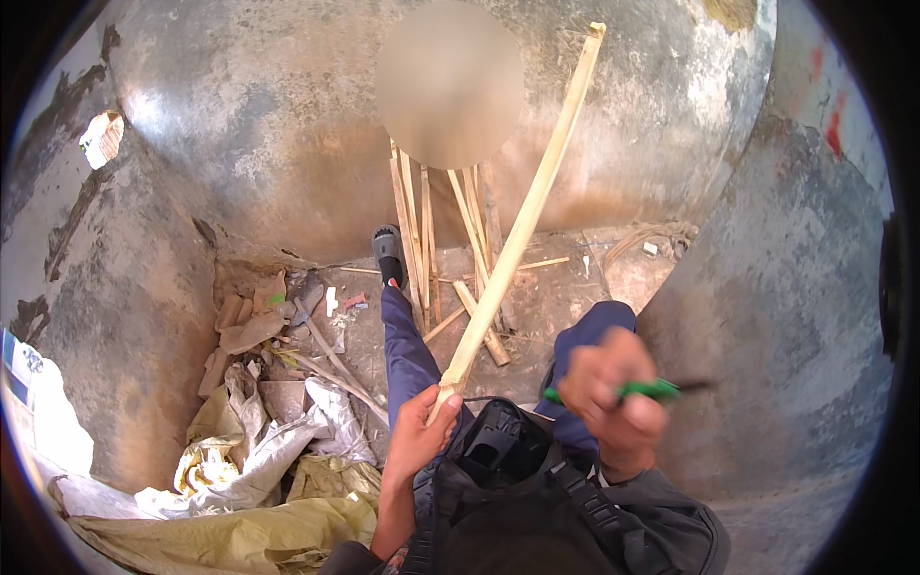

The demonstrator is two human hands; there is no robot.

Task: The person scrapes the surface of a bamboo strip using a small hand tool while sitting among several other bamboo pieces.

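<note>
A long, pale split-bamboo strip (522,230) slants from my lap up to the far right, its far end near the wall. My left hand (418,433) is closed around its near end, thumb on top. At the right, above my right knee, my right hand (613,388) grips a green-handled knife (654,390). Its dark, thin blade points right and is smeared by motion. The knife is apart from the strip.
Several bamboo strips (409,225) lean against the far concrete wall (287,125). A short bamboo piece (482,331) lies between my legs. Broken tiles (254,326), crumpled sacks (278,460) and sticks fill the left side. Curved walls close in around me; a round blur hides part of the far wall.
</note>
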